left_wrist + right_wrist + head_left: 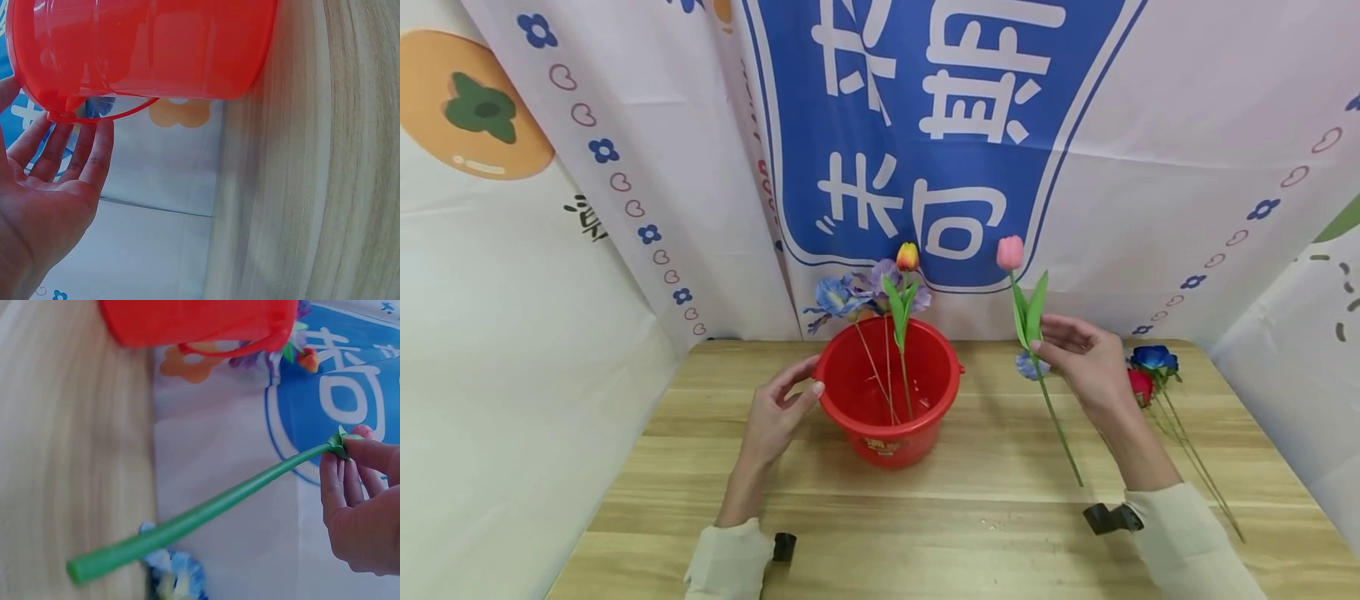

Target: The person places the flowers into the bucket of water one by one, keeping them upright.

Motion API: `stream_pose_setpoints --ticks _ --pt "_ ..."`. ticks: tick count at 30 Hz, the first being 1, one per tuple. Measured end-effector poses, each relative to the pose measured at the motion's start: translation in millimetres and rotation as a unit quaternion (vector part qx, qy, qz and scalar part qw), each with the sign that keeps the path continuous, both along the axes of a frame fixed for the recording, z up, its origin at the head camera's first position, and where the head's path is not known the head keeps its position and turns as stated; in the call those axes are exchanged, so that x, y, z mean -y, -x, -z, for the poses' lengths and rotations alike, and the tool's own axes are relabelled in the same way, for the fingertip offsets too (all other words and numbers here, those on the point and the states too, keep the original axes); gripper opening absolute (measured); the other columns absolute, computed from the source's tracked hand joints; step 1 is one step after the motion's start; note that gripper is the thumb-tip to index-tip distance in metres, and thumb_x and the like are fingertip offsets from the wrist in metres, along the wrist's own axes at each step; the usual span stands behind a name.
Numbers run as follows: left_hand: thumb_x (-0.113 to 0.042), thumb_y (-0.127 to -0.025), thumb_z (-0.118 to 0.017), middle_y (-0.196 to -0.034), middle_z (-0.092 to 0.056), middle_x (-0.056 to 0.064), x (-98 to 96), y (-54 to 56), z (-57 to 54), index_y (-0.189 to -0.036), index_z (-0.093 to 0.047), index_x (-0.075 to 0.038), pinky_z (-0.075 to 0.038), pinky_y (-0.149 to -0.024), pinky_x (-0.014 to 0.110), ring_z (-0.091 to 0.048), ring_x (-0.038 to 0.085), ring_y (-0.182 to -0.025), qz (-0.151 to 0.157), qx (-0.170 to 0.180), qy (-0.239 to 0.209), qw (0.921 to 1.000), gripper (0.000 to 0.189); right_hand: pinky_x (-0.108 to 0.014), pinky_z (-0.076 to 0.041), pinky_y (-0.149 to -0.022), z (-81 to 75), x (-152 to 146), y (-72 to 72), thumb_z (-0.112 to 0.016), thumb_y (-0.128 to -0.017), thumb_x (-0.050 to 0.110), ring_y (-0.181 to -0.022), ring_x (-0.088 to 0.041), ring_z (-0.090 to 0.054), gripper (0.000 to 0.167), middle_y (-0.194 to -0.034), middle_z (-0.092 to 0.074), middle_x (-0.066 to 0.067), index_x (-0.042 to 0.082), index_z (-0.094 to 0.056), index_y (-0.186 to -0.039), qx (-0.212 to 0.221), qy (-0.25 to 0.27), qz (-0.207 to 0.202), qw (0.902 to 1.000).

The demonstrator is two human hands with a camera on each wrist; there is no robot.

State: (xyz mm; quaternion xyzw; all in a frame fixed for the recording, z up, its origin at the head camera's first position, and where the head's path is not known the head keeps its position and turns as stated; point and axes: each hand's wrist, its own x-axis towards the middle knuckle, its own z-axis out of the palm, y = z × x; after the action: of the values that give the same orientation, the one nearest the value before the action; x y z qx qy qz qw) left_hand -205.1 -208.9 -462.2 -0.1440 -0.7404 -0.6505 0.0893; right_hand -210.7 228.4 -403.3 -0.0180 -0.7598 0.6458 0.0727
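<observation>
A red bucket (887,442) stands upright on the wooden table, holding blue and purple flowers (842,297) and a red-yellow tulip (907,257). At its left rim my left hand (778,412) holds on, thumb on the near side and fingers by the handle joint; the left wrist view shows these fingers touching the bucket (150,50). My right hand (1086,362) pinches a pink tulip (1011,252) by its stem, just under the leaves, raised to the right of the bucket. In the right wrist view the tulip's green stem (212,509) points down toward the table.
A blue flower (1032,365) lies at the table's back, behind the tulip stem. To the right of my right hand lie a blue rose (1154,358) and a red rose (1140,386) with long stems. Printed cloth (1150,208) hangs behind the table.
</observation>
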Motion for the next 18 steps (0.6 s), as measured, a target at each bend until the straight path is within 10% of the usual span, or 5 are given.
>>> stream_pose_setpoints --ticks 18 --pt "-0.003 -0.101 -0.071 -0.145 -0.064 0.024 -0.2 1.3 1.0 -0.145 -0.062 0.004 -0.061 -0.095 0.019 -0.062 0.008 -0.126 -0.003 -0.006 0.006 1.0 0.045 -0.02 -0.064 -0.088 -45.6 46.2 10.1 -0.082 -0.093 0.002 -0.11 -0.013 -0.071 0.046 -0.115 -0.075 0.004 0.005 -0.068 -0.137 -0.064 0.137 -0.003 0.9885"
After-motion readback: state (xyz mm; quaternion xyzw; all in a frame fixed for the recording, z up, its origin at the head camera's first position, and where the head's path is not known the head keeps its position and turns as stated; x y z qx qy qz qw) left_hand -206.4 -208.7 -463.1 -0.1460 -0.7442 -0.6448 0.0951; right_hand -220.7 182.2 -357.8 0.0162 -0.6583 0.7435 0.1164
